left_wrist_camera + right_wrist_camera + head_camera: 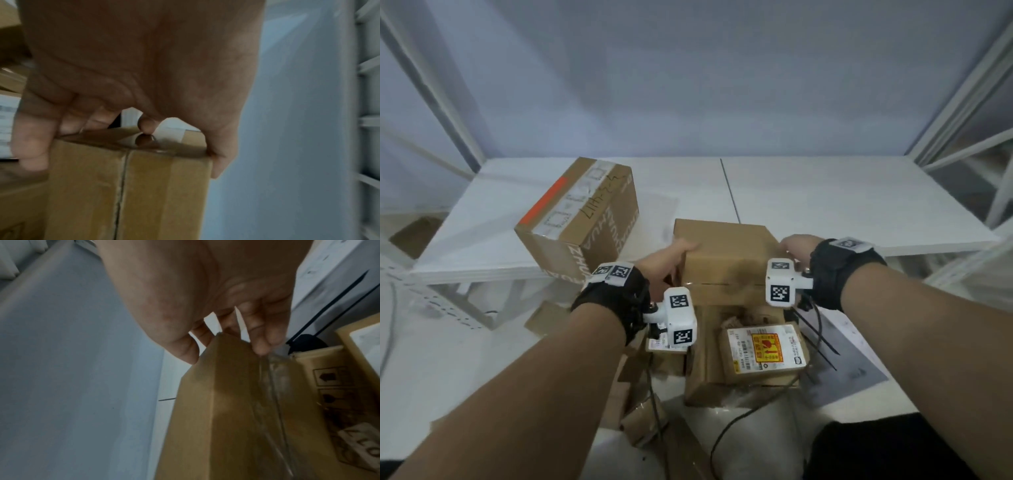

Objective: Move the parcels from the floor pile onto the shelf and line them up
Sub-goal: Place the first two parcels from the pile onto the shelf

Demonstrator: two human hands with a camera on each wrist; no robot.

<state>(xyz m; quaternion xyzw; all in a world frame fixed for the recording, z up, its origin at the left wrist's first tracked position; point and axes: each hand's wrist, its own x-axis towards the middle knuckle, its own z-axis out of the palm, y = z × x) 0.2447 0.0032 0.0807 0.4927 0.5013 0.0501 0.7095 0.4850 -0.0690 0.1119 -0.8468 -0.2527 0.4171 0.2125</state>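
Observation:
I hold a plain brown cardboard parcel (726,253) between both hands at the front edge of the white shelf (842,205). My left hand (671,260) grips its left end, fingers curled over the edge (127,178). My right hand (796,245) grips the right end, fingertips on the taped seam (236,402). A bigger box (582,219) with an orange stripe and handwriting lies askew on the shelf's left part, its corner overhanging the edge. Below my wrists lies the floor pile (722,363), including a parcel with a yellow and red label (762,353).
White shelf uprights stand at the left (431,85) and right (962,96). The shelf's right half is bare white board. Black cables (736,425) trail over the floor pile, and a grey sheet (849,363) lies on the floor at the right.

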